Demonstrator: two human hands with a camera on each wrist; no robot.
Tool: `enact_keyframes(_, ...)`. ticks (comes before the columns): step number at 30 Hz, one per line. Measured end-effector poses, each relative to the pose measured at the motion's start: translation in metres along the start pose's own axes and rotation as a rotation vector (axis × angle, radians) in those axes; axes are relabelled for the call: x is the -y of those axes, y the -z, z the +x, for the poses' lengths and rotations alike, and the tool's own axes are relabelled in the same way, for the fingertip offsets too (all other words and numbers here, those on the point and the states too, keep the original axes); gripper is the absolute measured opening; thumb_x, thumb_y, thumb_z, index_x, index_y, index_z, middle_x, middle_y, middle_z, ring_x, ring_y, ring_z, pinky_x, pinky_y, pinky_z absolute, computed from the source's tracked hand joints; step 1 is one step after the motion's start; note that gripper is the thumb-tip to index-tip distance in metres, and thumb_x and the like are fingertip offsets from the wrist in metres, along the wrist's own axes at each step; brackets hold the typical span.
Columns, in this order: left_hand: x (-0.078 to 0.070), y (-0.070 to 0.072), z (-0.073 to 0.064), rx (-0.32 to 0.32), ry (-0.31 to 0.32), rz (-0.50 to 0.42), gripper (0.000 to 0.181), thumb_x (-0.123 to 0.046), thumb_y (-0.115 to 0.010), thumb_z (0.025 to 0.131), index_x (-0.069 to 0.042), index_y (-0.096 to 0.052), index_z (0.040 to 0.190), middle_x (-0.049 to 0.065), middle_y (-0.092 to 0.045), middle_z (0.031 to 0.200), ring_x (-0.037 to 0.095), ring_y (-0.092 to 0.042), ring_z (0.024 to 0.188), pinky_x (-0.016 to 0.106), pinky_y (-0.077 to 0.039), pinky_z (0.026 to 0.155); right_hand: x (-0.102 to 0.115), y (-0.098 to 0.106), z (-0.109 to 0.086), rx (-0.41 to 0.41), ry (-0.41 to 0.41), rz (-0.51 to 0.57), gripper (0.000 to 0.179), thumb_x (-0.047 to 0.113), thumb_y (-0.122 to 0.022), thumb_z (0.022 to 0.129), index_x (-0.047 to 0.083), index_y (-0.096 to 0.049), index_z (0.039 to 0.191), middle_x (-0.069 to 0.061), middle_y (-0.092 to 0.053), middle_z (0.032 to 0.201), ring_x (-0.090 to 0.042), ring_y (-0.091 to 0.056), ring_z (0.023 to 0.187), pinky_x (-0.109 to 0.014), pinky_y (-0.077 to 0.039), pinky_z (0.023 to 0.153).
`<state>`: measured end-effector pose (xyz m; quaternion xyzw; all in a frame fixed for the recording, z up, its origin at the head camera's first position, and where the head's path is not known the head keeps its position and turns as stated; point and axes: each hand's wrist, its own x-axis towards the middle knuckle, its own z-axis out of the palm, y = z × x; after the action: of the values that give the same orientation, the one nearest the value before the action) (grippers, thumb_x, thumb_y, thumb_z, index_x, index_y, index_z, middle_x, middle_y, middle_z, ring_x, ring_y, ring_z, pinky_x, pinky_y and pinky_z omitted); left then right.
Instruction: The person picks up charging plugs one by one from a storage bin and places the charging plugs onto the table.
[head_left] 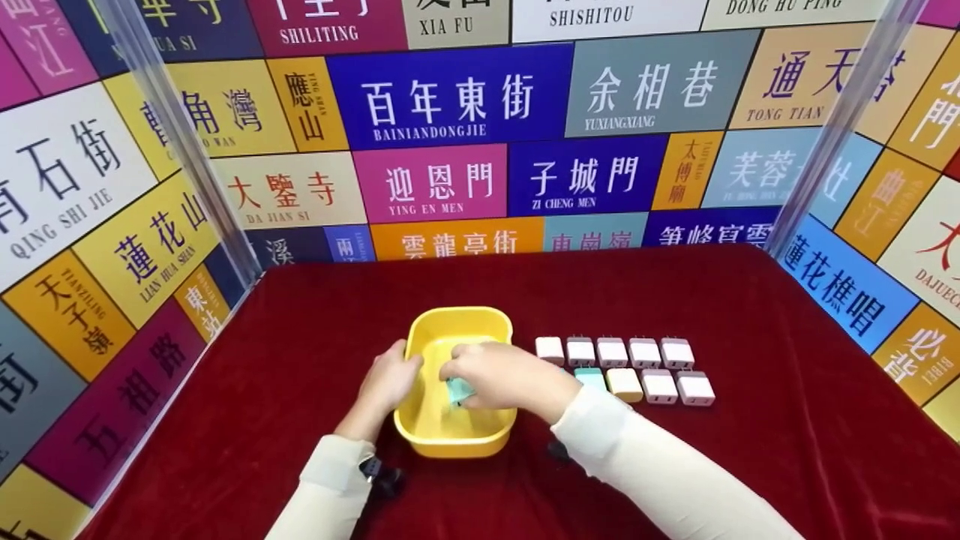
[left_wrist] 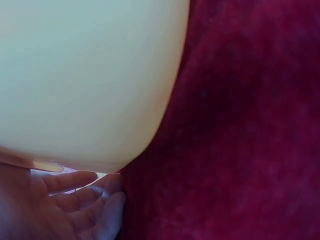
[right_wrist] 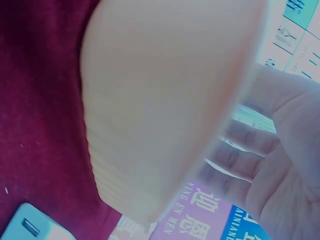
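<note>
In the head view a yellow plastic tub [head_left: 456, 448] stands on the red cloth. My left hand [head_left: 386, 384] grips its left rim; the left wrist view shows the fingers [left_wrist: 82, 205] beside the tub's pale-looking outer wall [left_wrist: 90, 85]. My right hand [head_left: 504, 377] reaches over the right rim and holds a small teal charger plug [head_left: 459, 390] inside the tub. In the right wrist view the tub wall [right_wrist: 160, 105] hides the fingertips and the plug they hold.
Right of the tub, several charger plugs lie in two rows, among them a pink one [head_left: 549, 350], a teal one [head_left: 590, 377] and a yellow one [head_left: 624, 384]. My right wrist partly covers the front row. Panels with printed place names [head_left: 450, 97] surround the cloth-covered table [head_left: 337, 315].
</note>
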<state>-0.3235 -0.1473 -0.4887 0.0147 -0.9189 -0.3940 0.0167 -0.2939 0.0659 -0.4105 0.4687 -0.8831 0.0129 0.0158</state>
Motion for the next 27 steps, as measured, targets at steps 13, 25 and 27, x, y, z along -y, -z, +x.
enact_keyframes(13,0.001,0.002,-0.001,-0.014,-0.017,-0.006,0.046,-0.025,-0.051,0.103,-0.003,-0.061,0.141,0.020,-0.069,0.131,0.035,-0.067,0.113,0.054,-0.052,0.098,0.000,0.020,-0.027,-0.066,0.013,0.011,0.040,0.025,-0.088,0.089,0.012,-0.076,0.125,-0.007,-0.069,0.113,-0.022,-0.067,0.093,-0.036,-0.060,0.085)
enact_keyframes(25,0.023,-0.008,0.019,-0.023,-0.023,0.006,0.051,-0.033,-0.052,0.103,-0.006,-0.060,0.145,0.017,-0.069,0.136,0.033,-0.067,0.116,0.052,-0.053,0.098,-0.002,0.020,-0.053,-0.101,-0.010,0.055,0.041,0.028,-0.089,0.089,0.014,-0.076,0.125,-0.005,-0.067,0.110,-0.020,-0.066,0.084,-0.036,-0.060,0.081)
enact_keyframes(27,0.020,-0.007,0.016,-0.024,-0.035,0.004,0.050,-0.032,-0.052,0.102,-0.004,-0.061,0.143,0.019,-0.069,0.133,0.034,-0.067,0.113,0.052,-0.054,0.095,-0.002,0.017,-0.055,-0.101,-0.008,0.064,0.040,0.028,-0.089,0.089,0.014,-0.077,0.124,-0.004,-0.066,0.109,-0.019,-0.066,0.084,-0.035,-0.060,0.081)
